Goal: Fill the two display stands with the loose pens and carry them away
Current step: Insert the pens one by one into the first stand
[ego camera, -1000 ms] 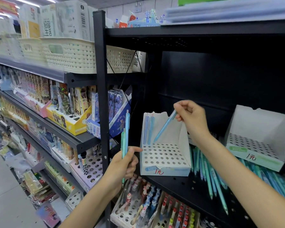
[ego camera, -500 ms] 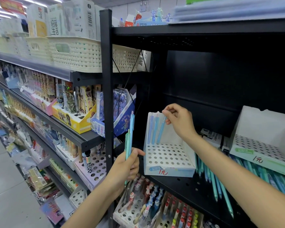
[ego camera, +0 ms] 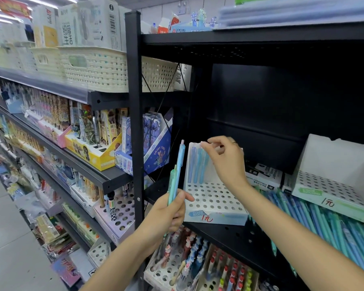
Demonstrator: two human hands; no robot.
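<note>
- Left display stand (ego camera: 215, 201): white, perforated base, on the black shelf (ego camera: 229, 234); a few blue pens (ego camera: 195, 164) upright in its back row, all other holes vacant.
- Right hand (ego camera: 225, 158): at the top of the back row, fingertips pinching the upper end of a pen there; whether that pen is fully seated cannot be told.
- Left hand (ego camera: 168, 215): just left of the stand, grip closed round a small bundle of held pens (ego camera: 177, 175), upright, tips down.
- Right display stand (ego camera: 334, 190): well apart to the right on the same shelf, no pens in it.
- Loose pens (ego camera: 324, 221): blue and green, heaped flat on the shelf between and in front of the stands.
- Handling note, judged: task is early. Press each pen straight down until it stands unaided, work along the back row before moving forward, and feed singles from the left-hand bundle. A slanted pen may block neighbouring holes.
</note>
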